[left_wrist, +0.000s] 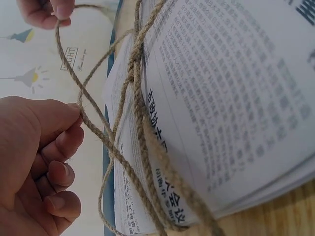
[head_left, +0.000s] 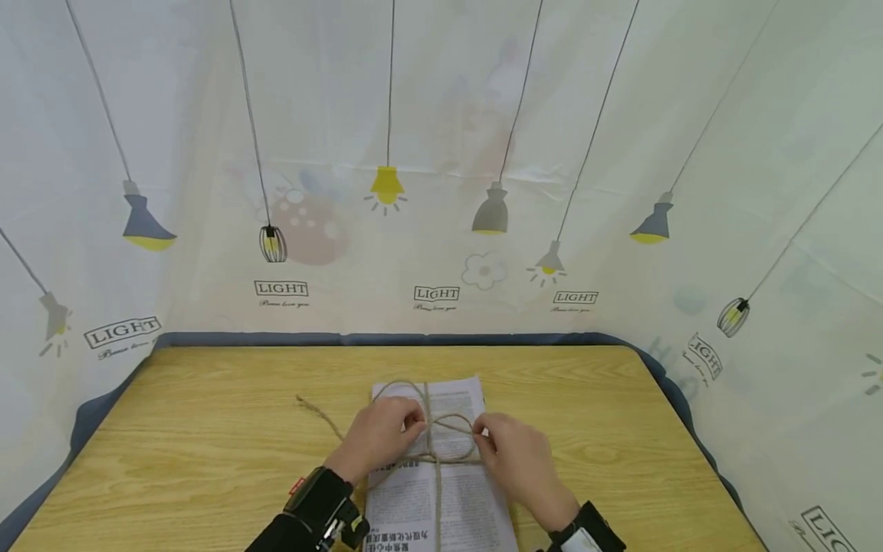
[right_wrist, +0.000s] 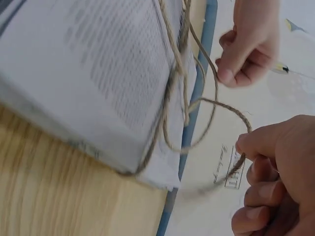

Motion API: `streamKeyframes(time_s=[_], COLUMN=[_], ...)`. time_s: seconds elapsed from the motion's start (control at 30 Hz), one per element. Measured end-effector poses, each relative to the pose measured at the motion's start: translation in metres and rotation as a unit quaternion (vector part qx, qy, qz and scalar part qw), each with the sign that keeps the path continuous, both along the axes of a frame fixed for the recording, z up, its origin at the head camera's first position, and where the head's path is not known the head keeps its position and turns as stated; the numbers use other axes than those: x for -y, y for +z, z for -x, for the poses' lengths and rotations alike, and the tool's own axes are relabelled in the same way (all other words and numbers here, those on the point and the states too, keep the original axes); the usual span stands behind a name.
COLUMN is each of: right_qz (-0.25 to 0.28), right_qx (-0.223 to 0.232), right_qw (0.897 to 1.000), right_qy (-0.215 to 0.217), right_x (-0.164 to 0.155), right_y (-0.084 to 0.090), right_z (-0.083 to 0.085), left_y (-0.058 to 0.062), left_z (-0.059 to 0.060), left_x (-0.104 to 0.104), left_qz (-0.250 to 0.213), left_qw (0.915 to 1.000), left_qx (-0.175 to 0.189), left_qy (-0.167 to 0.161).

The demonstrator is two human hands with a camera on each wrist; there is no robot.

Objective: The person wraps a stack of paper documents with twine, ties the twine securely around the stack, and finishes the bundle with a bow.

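Nearest the front edge of the light wooden bench [head_left: 207, 429] sits a stack of printed paper sheets [head_left: 441, 491], roughly mid-width, with brown jute twine [head_left: 433, 437] crossed over it lengthwise and sideways. Both hands are on top of the stack: the left hand [head_left: 378, 438] pinches one loop of the twine between thumb and forefinger, other fingers curled in, and the right hand [head_left: 516, 452] pinches the other loop the same way. A loose twine tail trails off left across the bench. Behind it all hangs a white curtain with a lamp print [head_left: 441, 153].
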State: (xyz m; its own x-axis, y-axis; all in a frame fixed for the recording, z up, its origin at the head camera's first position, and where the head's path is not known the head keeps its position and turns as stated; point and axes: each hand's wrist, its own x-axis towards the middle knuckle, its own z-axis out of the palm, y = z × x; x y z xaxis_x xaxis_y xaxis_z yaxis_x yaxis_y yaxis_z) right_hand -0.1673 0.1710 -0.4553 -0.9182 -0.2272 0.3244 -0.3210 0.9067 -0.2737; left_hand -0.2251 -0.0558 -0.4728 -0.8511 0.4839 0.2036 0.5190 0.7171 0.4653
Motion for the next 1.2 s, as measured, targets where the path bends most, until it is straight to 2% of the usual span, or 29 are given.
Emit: streamKeyframes(time_s=[0.2,0.33,0.43,0.63,0.73,0.93,1.03,1.2], right_qz=[0.013,0.012,0.02,0.029,0.031,0.041,0.048,0.06], right_qx=[0.035,0.05,0.06,0.075,0.086,0.107,0.109,0.103], right_qw=[0.999,0.998,0.997,0.995,0.994,0.991,0.991,0.991], right_qy=[-0.026,-0.046,-0.053,-0.062,-0.063,-0.064,-0.064,-0.069], right_x=[-0.029,-0.05,-0.064,-0.081,-0.086,-0.092,-0.095,-0.1], right_y=[0.011,0.017,0.019,0.017,0.014,0.008,0.004,0.0], right_z=[-0.007,-0.011,-0.014,-0.015,-0.014,-0.011,-0.01,-0.008], left_y=[-0.004,-0.005,-0.005,-0.012,-0.016,-0.027,-0.032,-0.037], left_z=[0.0,0.0,0.003,0.005,0.003,0.001,0.001,-0.002], left_x=[0.008,0.023,0.037,0.068,0.081,0.093,0.095,0.1], left_qz=[-0.009,-0.018,-0.025,-0.017,-0.005,0.029,0.034,0.037], left_qw=[0.9999,0.9992,0.9977,0.9946,0.9931,0.993,0.9941,0.9945], left_qx=[0.008,-0.005,0.0,0.021,0.046,0.094,0.093,0.091], left_qy=[0.008,0.037,0.063,0.1,0.108,0.064,0.044,0.037])
